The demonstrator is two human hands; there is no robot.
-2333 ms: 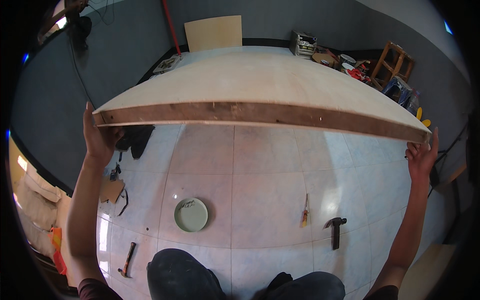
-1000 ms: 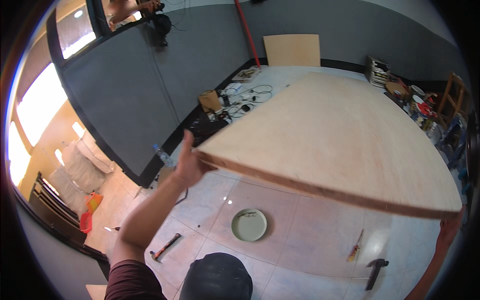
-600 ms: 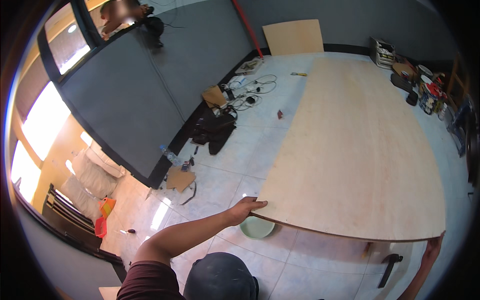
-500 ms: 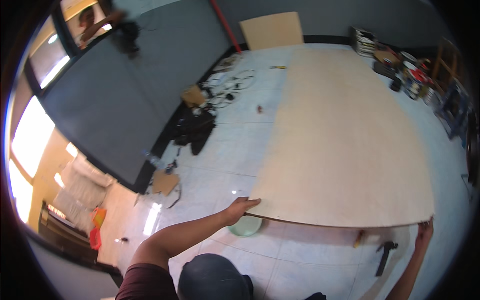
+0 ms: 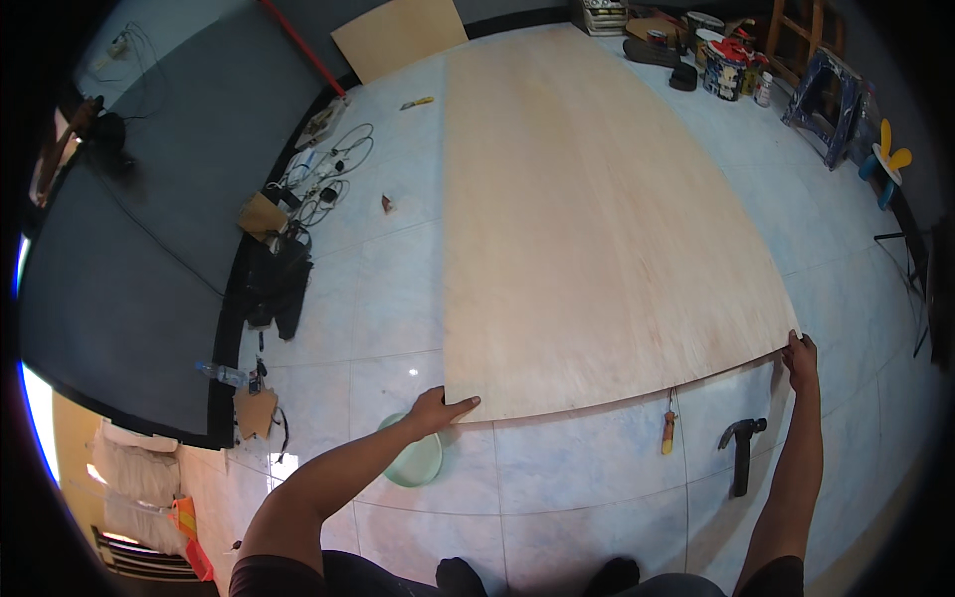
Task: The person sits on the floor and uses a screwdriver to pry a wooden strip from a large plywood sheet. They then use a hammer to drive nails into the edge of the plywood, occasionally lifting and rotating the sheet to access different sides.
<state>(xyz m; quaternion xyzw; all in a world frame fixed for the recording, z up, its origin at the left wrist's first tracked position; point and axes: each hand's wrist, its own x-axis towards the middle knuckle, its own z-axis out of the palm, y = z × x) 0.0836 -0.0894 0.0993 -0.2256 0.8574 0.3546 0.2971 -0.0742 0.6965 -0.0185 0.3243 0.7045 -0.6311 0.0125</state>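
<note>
A large pale plywood sheet (image 5: 597, 239) stretches away from me over the tiled floor, its near edge raised slightly. My left hand (image 5: 436, 410) grips the near left corner, thumb on top and fingers hidden beneath. At the near right corner, my right hand (image 5: 800, 358) is closed on the same sheet. Below my left wrist a light green basin (image 5: 413, 463) rests on the floor, partly covered by my arm. A claw hammer (image 5: 741, 458) lies left of my right forearm. Beside it, closer to the sheet's edge, is a yellow-handled screwdriver (image 5: 668, 435).
Along the left wall lie coiled cables (image 5: 333, 174), a black bag (image 5: 279, 279), a plastic bottle (image 5: 221, 374) and cardboard (image 5: 256, 411). A utility knife (image 5: 417, 102) lies left of the sheet. Paint cans (image 5: 724, 70) and a folded stool (image 5: 826, 104) line the far right. A smaller board (image 5: 398, 40) leans against the back wall.
My view has turned right and down, so my feet now show. Both hands keep hold of the plywood sheet's near corners. The person at the upper-left opening is now mostly out of view.
</note>
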